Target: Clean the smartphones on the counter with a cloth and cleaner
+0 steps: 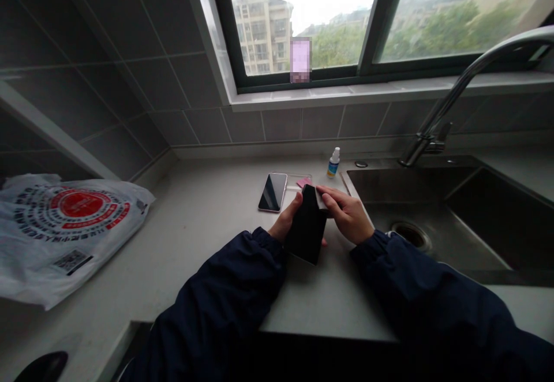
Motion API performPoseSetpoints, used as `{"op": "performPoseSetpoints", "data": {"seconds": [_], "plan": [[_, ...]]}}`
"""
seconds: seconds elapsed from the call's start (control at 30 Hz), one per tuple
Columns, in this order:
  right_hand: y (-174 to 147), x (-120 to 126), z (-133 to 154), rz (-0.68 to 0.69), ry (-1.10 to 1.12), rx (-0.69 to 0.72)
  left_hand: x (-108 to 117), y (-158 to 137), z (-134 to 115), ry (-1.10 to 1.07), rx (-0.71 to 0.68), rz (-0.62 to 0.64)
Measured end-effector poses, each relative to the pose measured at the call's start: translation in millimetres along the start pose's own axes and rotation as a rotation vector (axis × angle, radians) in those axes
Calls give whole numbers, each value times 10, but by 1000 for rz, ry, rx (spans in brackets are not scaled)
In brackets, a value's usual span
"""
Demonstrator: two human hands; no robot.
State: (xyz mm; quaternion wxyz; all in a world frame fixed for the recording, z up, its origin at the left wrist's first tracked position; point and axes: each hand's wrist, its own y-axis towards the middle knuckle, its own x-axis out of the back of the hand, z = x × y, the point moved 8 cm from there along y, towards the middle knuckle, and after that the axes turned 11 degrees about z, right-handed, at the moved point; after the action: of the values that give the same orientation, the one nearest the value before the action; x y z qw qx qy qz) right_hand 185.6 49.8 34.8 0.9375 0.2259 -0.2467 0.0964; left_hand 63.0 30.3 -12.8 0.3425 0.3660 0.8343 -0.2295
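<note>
Over the counter, my left hand [285, 223] is closed around a flat black phone [306, 232], thumb along its left edge and a fingertip showing past its right edge. The fingers of my right hand [348, 214] press a small pale grey pad [321, 198] against the phone's upper right part; whether it is cloth or sponge I cannot tell. Just beyond my left hand lies a second phone [272, 191] with a dark glossy screen. Beside that are a clear phone case [298, 176] and a pink cloth [304, 182], partly hidden. A small white bottle [333, 163] with a blue label stands upright behind my right hand.
A steel sink [426, 209] with a tall curved faucet [450, 90] is at the right. On the left, a white printed plastic bag [82, 226] lies on the counter [203, 197]. Tiled wall and a window sill [303, 98] bound the back. A dark round object [45, 367] shows at bottom left.
</note>
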Motion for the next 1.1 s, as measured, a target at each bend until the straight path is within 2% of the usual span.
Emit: {"op": "performPoseSetpoints", "data": {"seconds": [0.13, 0.2, 0.33, 0.5, 0.7, 0.77, 0.87, 0.97, 1.1], "plan": [[-12, 13, -145, -53, 167, -100, -8, 55, -71, 0, -76, 183], [-13, 11, -183, -76, 263, -130, -3, 66, -81, 16, -80, 235], [-2, 25, -175, -100, 402, -164, -34, 45, -117, 24, -82, 249], [9, 41, -140, -54, 448, -159, -148, -15, -108, 9, -27, 250], [20, -3, -73, 58, 436, -124, -190, -62, 41, 60, 97, 388], [22, -2, -34, 71, 365, -108, -159, -66, 80, 67, 130, 372], [18, 8, 27, 56, 164, -49, -82, -49, 119, 55, 161, 253], [8, -31, 130, 56, -61, 97, -12, -5, 122, -4, 130, 128], [-18, -136, 258, 117, -172, 255, 55, 83, 102, -133, 34, 69]]}}
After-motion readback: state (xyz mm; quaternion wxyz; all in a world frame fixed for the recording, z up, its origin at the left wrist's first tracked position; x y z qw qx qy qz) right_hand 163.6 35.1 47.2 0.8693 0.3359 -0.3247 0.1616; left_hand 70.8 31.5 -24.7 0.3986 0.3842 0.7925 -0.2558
